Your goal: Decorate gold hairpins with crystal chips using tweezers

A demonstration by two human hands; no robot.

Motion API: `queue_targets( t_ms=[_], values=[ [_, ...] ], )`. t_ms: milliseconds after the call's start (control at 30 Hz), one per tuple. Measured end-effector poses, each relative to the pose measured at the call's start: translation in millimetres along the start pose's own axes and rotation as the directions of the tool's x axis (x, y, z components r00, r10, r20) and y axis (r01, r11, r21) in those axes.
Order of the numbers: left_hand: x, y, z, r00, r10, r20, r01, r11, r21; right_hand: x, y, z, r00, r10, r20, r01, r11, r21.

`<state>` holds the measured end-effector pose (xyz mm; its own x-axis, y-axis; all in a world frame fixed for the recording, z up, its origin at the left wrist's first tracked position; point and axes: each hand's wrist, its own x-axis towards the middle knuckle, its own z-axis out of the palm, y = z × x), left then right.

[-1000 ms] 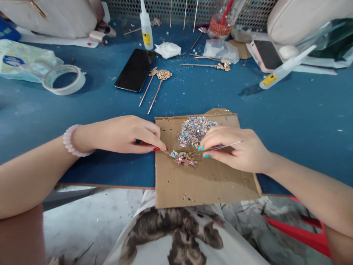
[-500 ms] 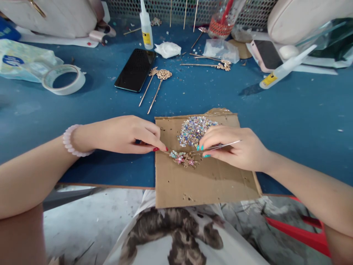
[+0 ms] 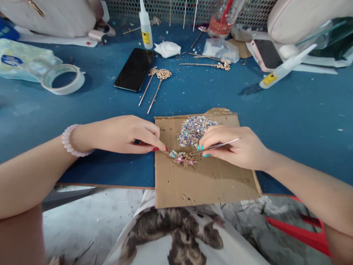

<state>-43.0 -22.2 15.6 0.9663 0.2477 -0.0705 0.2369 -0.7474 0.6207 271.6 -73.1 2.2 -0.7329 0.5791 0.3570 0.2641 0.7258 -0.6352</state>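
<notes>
Head view: left hand point(image 3: 132, 134) pinching ornament point(image 3: 179, 158), right hand point(image 3: 237, 149) holding tweezers point(image 3: 230, 142); cardboard point(image 3: 204, 187) overhanging table edge point(image 3: 110, 187); rightmost bottle point(image 3: 279, 73) well apart.

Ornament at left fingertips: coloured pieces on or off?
On: pink and pale-blue pieces show on the ornament, pinched by the left hand.

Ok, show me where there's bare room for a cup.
Nearly bare: the table between the tape roll and left hand; also between the right glue bottle and right hand. Crowded: right of the black phone, along back mesh, mid cardboard.
</notes>
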Motion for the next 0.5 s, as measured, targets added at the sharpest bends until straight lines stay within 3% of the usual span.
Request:
queue_targets(
  t_ms=[200, 500],
  values=[
    [0.2, 4.3, -1.1, 0.999, -0.039, 0.014, 0.038, 0.999, 0.015, -0.7, 0.5, 0.0, 1.0, 0.007, -0.001, -0.007, 1.0, 0.0],
    [-1.8, 2.0, 0.9, 1.0, 0.003, 0.0, -0.003, 0.999, 0.042, 0.6, -0.4, -0.3, 1.0, 0.016, -0.027, -0.016, 1.0, -0.001]
  ],
)
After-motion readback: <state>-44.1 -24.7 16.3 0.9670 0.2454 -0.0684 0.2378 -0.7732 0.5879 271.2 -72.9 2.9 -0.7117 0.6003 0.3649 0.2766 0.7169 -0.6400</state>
